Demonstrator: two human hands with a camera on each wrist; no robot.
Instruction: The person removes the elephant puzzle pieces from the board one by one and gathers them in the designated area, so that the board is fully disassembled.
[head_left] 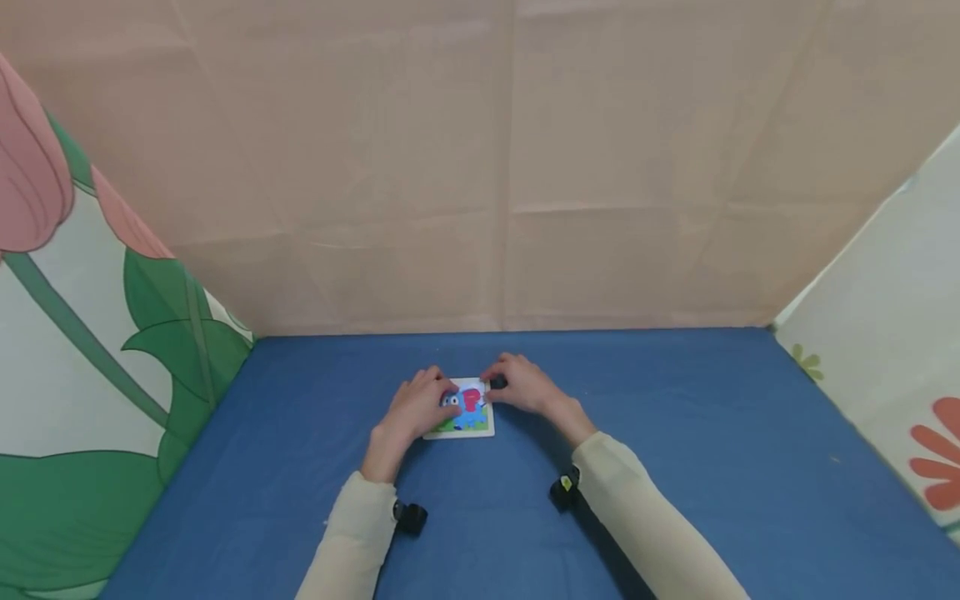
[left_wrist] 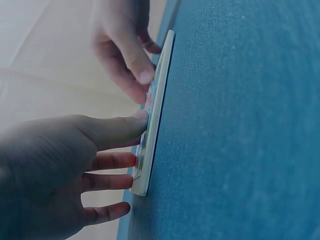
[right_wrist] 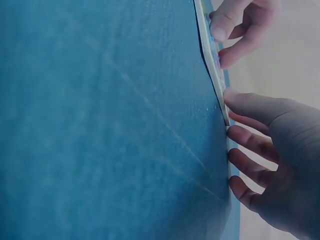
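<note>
With loosely spread left hand (head_left: pixel 416 406) and right hand (head_left: pixel 529 388), we touch the picture board (head_left: pixel 472 418), seemingly complete; perhaps only adjusting remains.

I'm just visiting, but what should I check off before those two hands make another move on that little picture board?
1. Picture board lying on the blue table: ok.
2. Picture side facing up: ok.
3. Left hand at the board: ok, its thumb is on the picture side.
4. Right hand at the board: ok, its thumb is by the right edge.
5. Whole picture in plain sight: not ok, fingers cover part of it.
6. Nothing small hidden under the fingers: cannot tell.
</note>
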